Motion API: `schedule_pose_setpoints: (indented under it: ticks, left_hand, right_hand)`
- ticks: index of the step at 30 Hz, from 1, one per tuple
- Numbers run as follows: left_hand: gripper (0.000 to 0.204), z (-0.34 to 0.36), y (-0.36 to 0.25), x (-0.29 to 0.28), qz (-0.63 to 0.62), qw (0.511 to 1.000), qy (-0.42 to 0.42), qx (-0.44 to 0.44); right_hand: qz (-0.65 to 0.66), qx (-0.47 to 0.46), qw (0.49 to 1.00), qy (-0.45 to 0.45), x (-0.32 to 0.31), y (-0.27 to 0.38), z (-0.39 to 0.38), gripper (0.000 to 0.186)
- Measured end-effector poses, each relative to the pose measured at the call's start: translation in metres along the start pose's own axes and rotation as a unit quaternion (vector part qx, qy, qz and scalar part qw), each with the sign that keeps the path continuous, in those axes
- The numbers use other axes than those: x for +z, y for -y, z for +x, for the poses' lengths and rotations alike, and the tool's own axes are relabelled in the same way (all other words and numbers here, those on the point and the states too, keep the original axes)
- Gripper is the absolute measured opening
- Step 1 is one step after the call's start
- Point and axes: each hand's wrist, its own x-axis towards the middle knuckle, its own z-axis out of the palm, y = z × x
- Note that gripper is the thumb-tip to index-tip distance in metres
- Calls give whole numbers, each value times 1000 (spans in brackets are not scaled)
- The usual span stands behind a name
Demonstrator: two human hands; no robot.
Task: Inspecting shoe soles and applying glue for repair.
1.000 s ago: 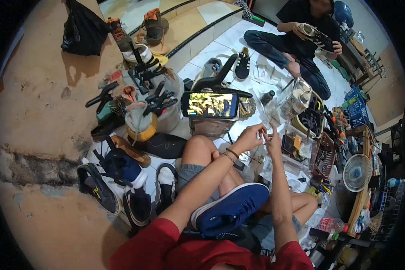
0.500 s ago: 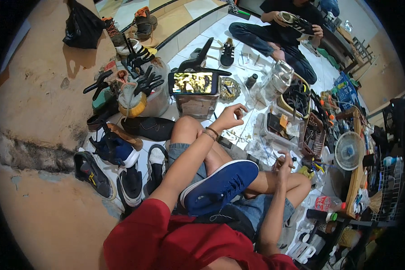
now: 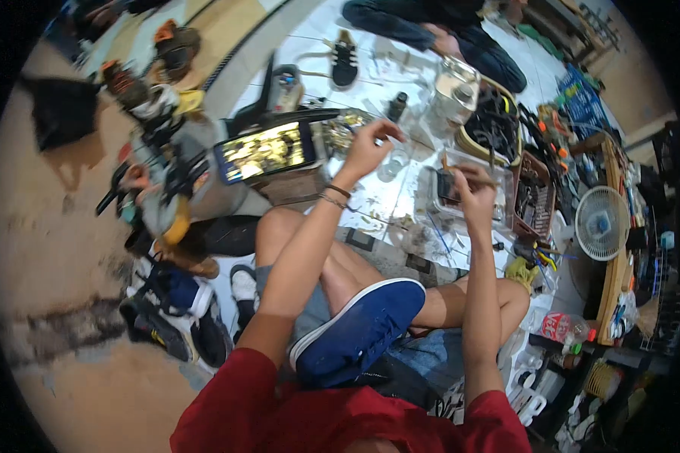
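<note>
A navy blue sneaker [image 3: 366, 328] with dark laces and a white sole edge lies across my lap. My left hand [image 3: 366, 155], with bands at the wrist, is raised beyond the shoe in front of a propped phone [image 3: 264, 153]. Its fingers are curled in toward the thumb; anything pinched there is too small to make out. My right hand [image 3: 476, 196] is closed around a slim, brown-handled tool [image 3: 485, 181], blurred by motion. That hand hovers over a clear plastic box [image 3: 434, 198] of small items. Neither hand touches the sneaker.
Shoes [image 3: 155, 328] crowd the left wall. Ahead stand a clear jar [image 3: 455, 94], a dark bottle [image 3: 397, 106] and a black striped sneaker [image 3: 344, 64]. A tool basket [image 3: 533, 192], a fan [image 3: 602, 223] and a plastic bottle [image 3: 567, 328] fill the right. Another person [image 3: 461, 38] sits cross-legged opposite.
My right hand has risen from beside my right knee, moving forward over the clear box with its tool. My left hand has moved slightly forward and left. The view has shifted and tilted.
</note>
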Motion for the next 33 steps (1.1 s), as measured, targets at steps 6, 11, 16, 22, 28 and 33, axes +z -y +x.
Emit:
schedule_pose_setpoints:
  ticks: [6, 11, 16, 22, 28, 33]
  left_hand:
    - [27, 24, 49, -16, 49, 992, -32, -110]
    - [28, 30, 41, -13, -32, 984, -22, -173]
    - [28, 28, 49, -8, 2, 986, 4, -165]
    - [20, 31, 46, -4, 31, 969, 16, -244]
    - [29, 35, 18, -2, 35, 954, 170, -245]
    - [29, 24, 21, 8, 9, 935, 224, -276]
  right_hand:
    - [-62, 21, 995, 80, 40, -44, 59, 17]
    - [-134, 27, 976, 169, 53, -55, 76, 18]
    - [-115, 68, 967, 218, 43, -69, 75, 13]
    - [59, 88, 980, 170, 13, -64, 71, 18]
    - [114, 28, 980, 160, 25, -59, 72, 18]
    - [69, 139, 985, 69, 18, -86, 45, 15]
